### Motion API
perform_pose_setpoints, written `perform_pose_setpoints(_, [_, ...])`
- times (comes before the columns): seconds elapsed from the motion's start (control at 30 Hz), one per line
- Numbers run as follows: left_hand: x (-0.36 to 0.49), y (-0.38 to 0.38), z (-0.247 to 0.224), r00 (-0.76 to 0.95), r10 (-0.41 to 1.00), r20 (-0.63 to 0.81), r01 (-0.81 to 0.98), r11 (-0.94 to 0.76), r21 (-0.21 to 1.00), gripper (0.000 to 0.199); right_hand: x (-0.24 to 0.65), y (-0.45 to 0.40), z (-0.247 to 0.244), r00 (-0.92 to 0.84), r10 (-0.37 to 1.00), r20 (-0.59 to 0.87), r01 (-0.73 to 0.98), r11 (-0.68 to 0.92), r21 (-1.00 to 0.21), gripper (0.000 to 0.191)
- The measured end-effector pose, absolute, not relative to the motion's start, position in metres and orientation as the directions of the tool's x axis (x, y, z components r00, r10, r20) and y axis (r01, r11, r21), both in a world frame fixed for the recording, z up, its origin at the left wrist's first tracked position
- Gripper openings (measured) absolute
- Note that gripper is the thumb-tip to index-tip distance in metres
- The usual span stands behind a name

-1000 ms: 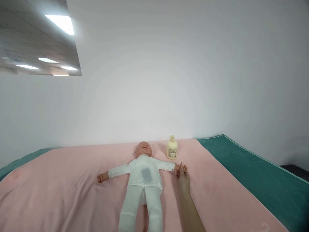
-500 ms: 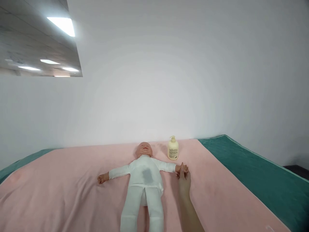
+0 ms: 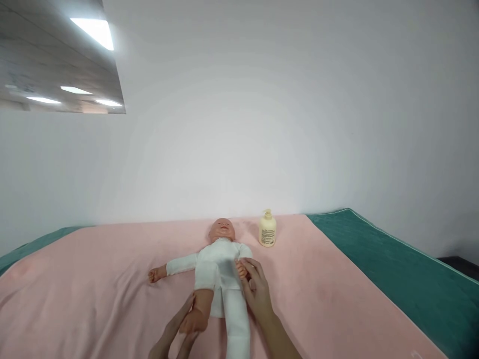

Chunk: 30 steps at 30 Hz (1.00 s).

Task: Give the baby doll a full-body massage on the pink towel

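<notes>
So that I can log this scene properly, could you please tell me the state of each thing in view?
Doll: face up, one leg raised.
Left hand: around the raised foot.
Right hand: holding the doll's hand.
Pump bottle: upright.
Pink blanket: spread out, creased at left.
Green cover: partly under the blanket.
Ceiling lights: lit.

The head view is evenly lit by cool, diffuse light. At upper left, bright ceiling panels [image 3: 95, 32] show blown out to flat white, the nearest with a hazy glow. The wall [image 3: 239, 129] is palest across the middle and greys toward the upper and right edges (a soft vignette, darkest at the far right). Faint, soft shadows lie on the pink cloth [image 3: 310, 294]. Detail is slightly soft, and the bottle's label print [image 3: 267, 235] is too small to read.
</notes>
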<state>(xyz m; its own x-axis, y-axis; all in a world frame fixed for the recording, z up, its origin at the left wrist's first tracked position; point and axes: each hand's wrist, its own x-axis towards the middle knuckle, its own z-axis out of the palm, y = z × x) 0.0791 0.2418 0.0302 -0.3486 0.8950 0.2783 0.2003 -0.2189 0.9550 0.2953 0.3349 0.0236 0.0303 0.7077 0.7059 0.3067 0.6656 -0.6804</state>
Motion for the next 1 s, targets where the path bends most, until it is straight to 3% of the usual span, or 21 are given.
perform_pose_setpoints(0.17, [0.088, 0.281, 0.036, -0.245, 0.934, 0.261, 0.215, -0.21, 0.954, 0.052, 0.295, 0.342, 0.018, -0.15, 0.655, 0.741, 0.378, 0.73, -0.569, 0.04])
perform_pose_setpoints(0.43, [0.096, 0.295, 0.038, -0.2, 0.929, 0.312, 0.226, -0.266, 0.937, 0.05, 0.295, 0.345, 0.017, -0.18, 0.675, 0.715, 0.349, 0.724, -0.595, 0.041])
perform_pose_setpoints(0.53, [0.087, 0.28, 0.035, -0.151, 0.902, 0.405, 0.303, -0.348, 0.887, 0.049, 0.295, 0.343, 0.019, -0.085, 0.719, 0.69, 0.301, 0.679, -0.67, 0.035])
perform_pose_setpoints(0.7, [0.067, 0.255, 0.025, -0.053, 0.747, 0.662, 0.475, -0.564, 0.675, 0.039, 0.301, 0.342, 0.024, 0.242, 0.785, 0.571, 0.157, 0.549, -0.821, 0.031])
perform_pose_setpoints(0.83, [0.06, 0.258, 0.021, -0.051, 0.699, 0.713, 0.518, -0.592, 0.618, 0.023, 0.309, 0.345, 0.029, 0.409, 0.826, 0.389, -0.045, 0.444, -0.895, 0.042])
perform_pose_setpoints(1.0, [0.071, 0.244, 0.029, -0.102, 0.693, 0.713, 0.577, -0.543, 0.61, 0.037, 0.326, 0.355, 0.024, 0.561, 0.807, 0.186, -0.225, 0.365, -0.904, 0.05])
